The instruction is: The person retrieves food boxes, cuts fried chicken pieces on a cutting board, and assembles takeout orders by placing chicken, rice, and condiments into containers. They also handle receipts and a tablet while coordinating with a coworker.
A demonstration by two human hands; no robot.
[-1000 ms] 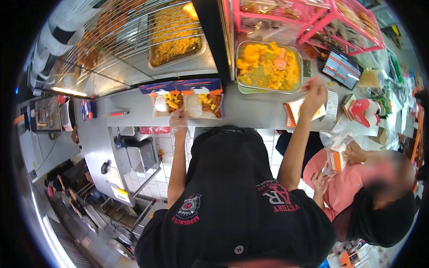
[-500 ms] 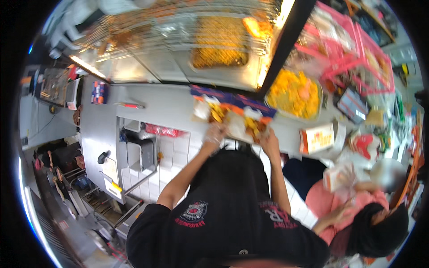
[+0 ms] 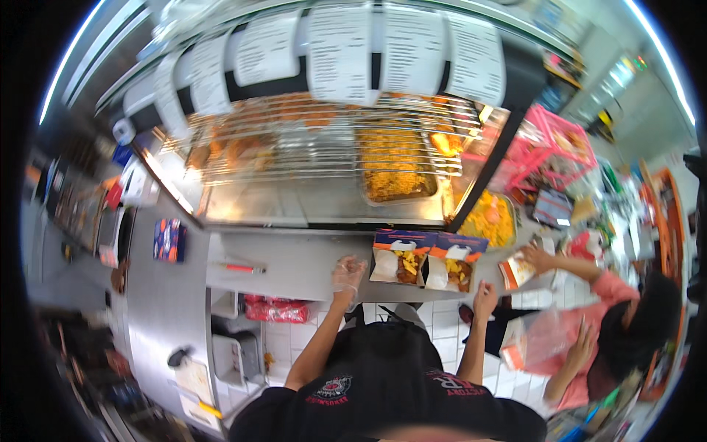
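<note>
I'm getting the left hand [image 3: 349,274] slightly blurred; a black post [image 3: 491,173] is hiding part of the yellow-food tray [image 3: 518,219]; the lower edge is cutting off the black shirt [image 3: 390,394].

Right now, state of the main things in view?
Left food box: open, holding food
Right food box: open, holding food
Left hand: gloved, apparently empty
Right hand: ungloved, apparently empty
Orange-and-white carton: co-worker's hand at its edge, lid unclear
Metal pan: holding yellow food
Display cabinet: lit
Paper slips: hanging in a row
Red-handled tool: lying flat
</note>
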